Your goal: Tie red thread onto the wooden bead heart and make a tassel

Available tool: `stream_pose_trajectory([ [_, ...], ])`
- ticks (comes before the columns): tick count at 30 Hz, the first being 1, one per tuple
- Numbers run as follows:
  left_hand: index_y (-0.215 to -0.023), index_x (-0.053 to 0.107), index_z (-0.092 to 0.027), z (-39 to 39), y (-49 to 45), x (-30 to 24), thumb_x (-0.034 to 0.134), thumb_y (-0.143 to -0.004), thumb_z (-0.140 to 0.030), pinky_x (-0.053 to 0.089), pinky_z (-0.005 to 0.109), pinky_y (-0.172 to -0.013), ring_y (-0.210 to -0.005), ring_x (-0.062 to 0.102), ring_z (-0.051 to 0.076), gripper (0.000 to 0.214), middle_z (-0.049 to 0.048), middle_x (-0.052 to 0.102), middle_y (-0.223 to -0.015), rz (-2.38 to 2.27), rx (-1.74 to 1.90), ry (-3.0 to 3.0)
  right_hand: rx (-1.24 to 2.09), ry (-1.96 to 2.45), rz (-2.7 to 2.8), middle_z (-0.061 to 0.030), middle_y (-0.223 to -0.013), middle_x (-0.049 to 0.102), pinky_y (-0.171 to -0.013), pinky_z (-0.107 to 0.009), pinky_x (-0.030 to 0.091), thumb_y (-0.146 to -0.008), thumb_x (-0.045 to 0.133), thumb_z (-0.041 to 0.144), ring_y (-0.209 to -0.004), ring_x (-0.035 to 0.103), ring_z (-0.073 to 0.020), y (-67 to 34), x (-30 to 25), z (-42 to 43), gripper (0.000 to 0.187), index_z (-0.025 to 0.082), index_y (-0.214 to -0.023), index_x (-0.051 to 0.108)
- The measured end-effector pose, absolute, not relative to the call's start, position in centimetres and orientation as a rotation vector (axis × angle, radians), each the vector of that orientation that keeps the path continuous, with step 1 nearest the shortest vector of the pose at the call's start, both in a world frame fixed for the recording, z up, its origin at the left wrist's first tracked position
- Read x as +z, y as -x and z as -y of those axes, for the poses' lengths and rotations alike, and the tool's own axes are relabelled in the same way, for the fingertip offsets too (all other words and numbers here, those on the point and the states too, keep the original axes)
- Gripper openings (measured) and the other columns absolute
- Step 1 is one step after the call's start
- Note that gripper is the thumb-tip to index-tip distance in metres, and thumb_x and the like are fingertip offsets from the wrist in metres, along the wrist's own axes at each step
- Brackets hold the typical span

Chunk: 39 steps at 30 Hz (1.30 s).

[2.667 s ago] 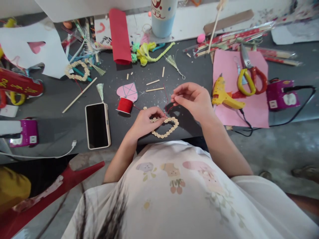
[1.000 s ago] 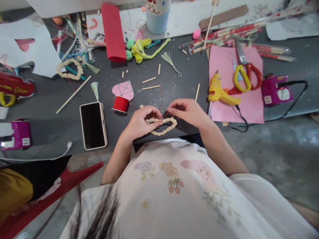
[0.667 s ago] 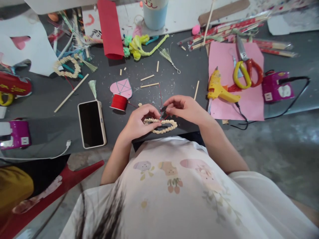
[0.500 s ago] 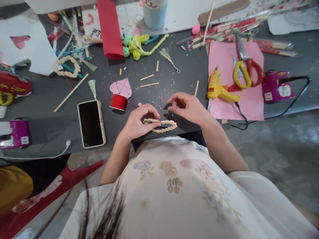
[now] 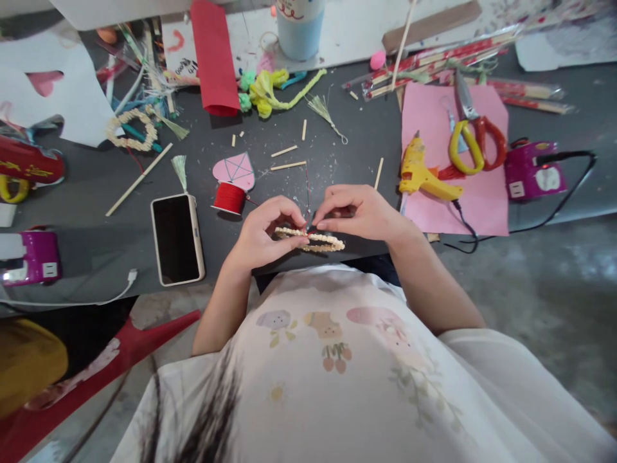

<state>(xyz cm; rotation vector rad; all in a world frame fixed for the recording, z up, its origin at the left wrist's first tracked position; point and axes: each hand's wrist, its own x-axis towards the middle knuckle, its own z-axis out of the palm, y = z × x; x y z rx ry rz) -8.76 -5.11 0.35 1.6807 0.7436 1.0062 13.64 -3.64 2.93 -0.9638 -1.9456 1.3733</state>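
Note:
My left hand (image 5: 270, 231) pinches the near-left part of a cream beaded ring (image 5: 330, 243) between thumb and fingers, close to the table's front edge. Just right of it, my right hand (image 5: 354, 212) has its thumb and fingertips pressed together on a thin red thread at the ring's upper side. The knot area between the fingertips is too small to make out. From there a red thread (image 5: 308, 183) runs up to a short wooden stick (image 5: 288, 166). A spool of red thread (image 5: 228, 198) stands left of my left hand, below a pink paper shape (image 5: 234, 170).
A phone (image 5: 177, 239) lies to the left. On the right, a yellow glue gun (image 5: 424, 170) and scissors (image 5: 467, 132) rest on pink paper (image 5: 482, 212), beside a purple power box (image 5: 535, 170). A cup (image 5: 301, 32) and a tassel (image 5: 325, 116) are farther back.
My right hand has moved left, up to my left fingertips and the ring. The ring has tilted a little; my left hand keeps its grip.

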Motion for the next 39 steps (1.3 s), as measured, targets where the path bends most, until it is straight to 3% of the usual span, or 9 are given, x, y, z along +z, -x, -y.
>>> stream_pose_trajectory([
  [6,-0.085,0.056,-0.020,4.9,8.5,0.8,0.082,-0.068,-0.025,0.055,0.025,-0.066,-0.073,0.062,0.012,0.031,-0.0002,0.055,-0.085,-0.708,0.988,-1.603,1.249,0.845,2.187,0.0007,-0.073,0.056,-0.061,-0.023,0.035,-0.085,0.066,0.031,-0.067,0.050,-0.0093,-13.7,4.0,2.7,0.015,0.020,-0.089,0.075],
  [12,-0.083,0.054,-0.021,4.7,8.3,0.8,0.082,-0.069,-0.034,0.055,0.026,-0.066,-0.073,0.062,0.012,0.034,0.0002,0.055,-0.084,-0.723,0.969,-1.615,1.273,0.799,2.224,-0.0001,-0.076,0.059,-0.064,-0.022,0.038,-0.086,0.064,0.033,-0.069,0.052,-0.0097,-13.6,4.3,2.3,0.017,0.020,-0.087,0.075],
  [16,-0.082,0.054,-0.021,4.7,8.2,0.8,0.082,-0.069,-0.029,0.055,0.027,-0.067,-0.073,0.062,0.012,0.032,-0.0006,0.054,-0.083,-0.687,0.991,-1.602,1.288,0.767,2.216,-0.0002,-0.075,0.059,-0.064,-0.022,0.039,-0.086,0.064,0.031,-0.069,0.052,-0.0094,-13.6,4.2,2.3,0.016,0.019,-0.085,0.074],
  [20,-0.083,0.055,-0.021,4.7,8.2,0.8,0.083,-0.068,-0.030,0.053,0.026,-0.065,-0.072,0.061,0.012,0.032,-0.0005,0.055,-0.084,-0.686,0.992,-1.625,1.307,0.744,2.232,-0.0002,-0.076,0.059,-0.065,-0.022,0.040,-0.086,0.062,0.031,-0.069,0.052,-0.0091,-13.7,4.2,2.2,0.017,0.018,-0.084,0.072],
  [29,-0.081,0.057,-0.020,4.6,8.1,0.6,0.085,-0.062,-0.047,0.050,0.027,-0.065,-0.074,0.058,0.013,0.043,0.0018,0.058,-0.082,-0.742,0.995,-1.673,1.326,0.667,2.304,-0.0009,-0.077,0.058,-0.066,-0.021,0.039,-0.089,0.057,0.031,-0.070,0.049,-0.0091,-13.6,4.1,2.1,0.017,0.017,-0.081,0.063],
  [39,-0.081,0.056,-0.020,4.7,8.0,0.8,0.083,-0.067,-0.040,0.052,0.028,-0.066,-0.073,0.060,0.013,0.037,0.0010,0.056,-0.083,-0.715,0.990,-1.612,1.372,0.700,2.251,-0.0002,-0.077,0.056,-0.064,-0.021,0.038,-0.087,0.058,0.027,-0.068,0.046,-0.0088,-13.5,3.8,2.1,0.013,0.017,-0.080,0.061],
])
